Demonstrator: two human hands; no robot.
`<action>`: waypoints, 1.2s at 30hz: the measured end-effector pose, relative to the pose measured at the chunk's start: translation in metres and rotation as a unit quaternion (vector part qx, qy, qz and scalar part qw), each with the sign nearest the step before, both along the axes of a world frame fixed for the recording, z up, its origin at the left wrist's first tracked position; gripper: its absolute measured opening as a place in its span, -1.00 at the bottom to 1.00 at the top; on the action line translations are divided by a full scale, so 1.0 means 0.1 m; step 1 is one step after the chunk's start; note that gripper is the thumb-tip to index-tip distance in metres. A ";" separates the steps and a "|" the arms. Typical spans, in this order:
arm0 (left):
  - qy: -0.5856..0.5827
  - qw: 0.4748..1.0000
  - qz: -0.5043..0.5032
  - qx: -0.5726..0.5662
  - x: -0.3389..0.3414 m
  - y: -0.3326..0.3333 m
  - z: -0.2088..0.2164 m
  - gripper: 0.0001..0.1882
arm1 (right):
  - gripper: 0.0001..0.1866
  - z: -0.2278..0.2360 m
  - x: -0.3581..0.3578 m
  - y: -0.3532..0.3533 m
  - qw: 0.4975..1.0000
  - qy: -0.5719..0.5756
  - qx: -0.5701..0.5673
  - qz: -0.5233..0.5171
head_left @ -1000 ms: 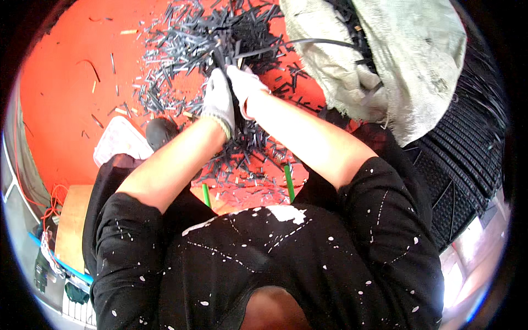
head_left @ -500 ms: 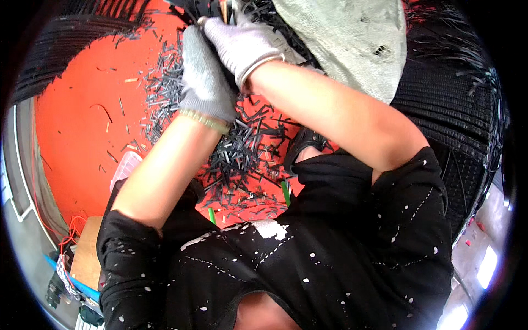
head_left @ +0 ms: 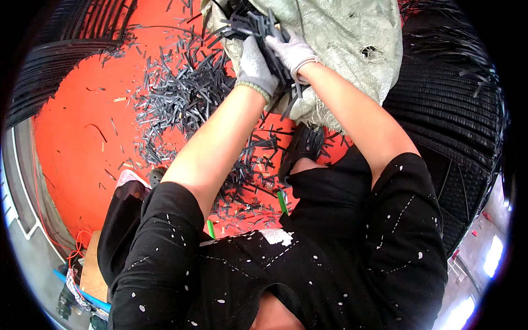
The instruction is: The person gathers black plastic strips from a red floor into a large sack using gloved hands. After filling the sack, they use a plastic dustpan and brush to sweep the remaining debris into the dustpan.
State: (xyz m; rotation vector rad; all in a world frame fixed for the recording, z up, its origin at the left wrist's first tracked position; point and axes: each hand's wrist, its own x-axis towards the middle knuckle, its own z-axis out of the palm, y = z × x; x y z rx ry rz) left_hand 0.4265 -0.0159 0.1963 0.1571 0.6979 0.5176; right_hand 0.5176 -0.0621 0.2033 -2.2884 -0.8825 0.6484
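Note:
Both my hands wear knitted gloves. My left hand [head_left: 256, 65], in a grey glove, and my right hand [head_left: 291, 54], in a whitish one, are closed around a bunch of short black strips [head_left: 254, 27]. The bunch sits between the two palms, over the mouth of a pale green woven sack [head_left: 344, 41]. Some strips stick out past the fingers, and a few dangle below the right hand. To the left of my hands, a heap of loose black strips [head_left: 184, 91] is spread over the red floor [head_left: 77, 143].
Stacks of long black ribbed strips stand at the far left [head_left: 66, 55] and along the right [head_left: 445, 121]. Between my legs show two green bars [head_left: 282, 202]. Orange cord [head_left: 80, 242] lies at the lower left beside a wooden board [head_left: 94, 269].
My hands have moved right and slightly nearer, from the heap to the sack, with black strips between them. The sack's mouth has spread leftward, and more of the heap is uncovered.

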 end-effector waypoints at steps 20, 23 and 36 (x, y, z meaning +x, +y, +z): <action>-0.107 0.990 -0.089 0.013 0.32 0.66 0.69 -0.55 | -0.44 0.69 1.13 -0.39 0.875 -0.438 -0.068 0.194; -0.022 0.987 -0.019 0.155 0.14 0.81 0.72 -0.64 | -0.39 0.72 1.70 -0.56 0.901 -0.399 -0.056 0.158; 0.253 0.667 -0.202 0.671 -1.38 1.72 0.27 -0.54 | -0.38 1.77 0.52 0.01 0.897 -0.301 -0.244 0.211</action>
